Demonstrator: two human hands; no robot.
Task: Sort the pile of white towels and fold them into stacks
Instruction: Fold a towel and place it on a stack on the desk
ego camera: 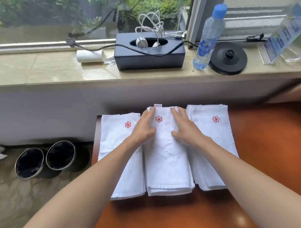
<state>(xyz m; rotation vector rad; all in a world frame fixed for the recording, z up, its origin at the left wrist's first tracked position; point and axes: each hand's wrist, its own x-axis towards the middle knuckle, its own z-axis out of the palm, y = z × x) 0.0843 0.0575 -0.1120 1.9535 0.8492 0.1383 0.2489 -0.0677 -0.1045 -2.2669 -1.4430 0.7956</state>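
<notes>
Two bare forearms reach forward over the orange-brown table [171,219]. On it lie three folded white towel stacks side by side, touching each other. The middle stack [167,166] carries both hands. The left hand [143,128] lies flat and open on its left edge, and the right hand [184,127] lies flat and open on its right edge; neither hand is grasping anything. Between the fingers shows a red flower mark [158,119]. The left stack [121,162] and the right stack [210,145] carry the same mark. On the floor to the left stand two dark round bins [46,160]. Further away, on the window sill [36,72], are a dark tissue box [149,51] with white cables, a water bottle [208,38] and a black kettle base [228,57].
</notes>
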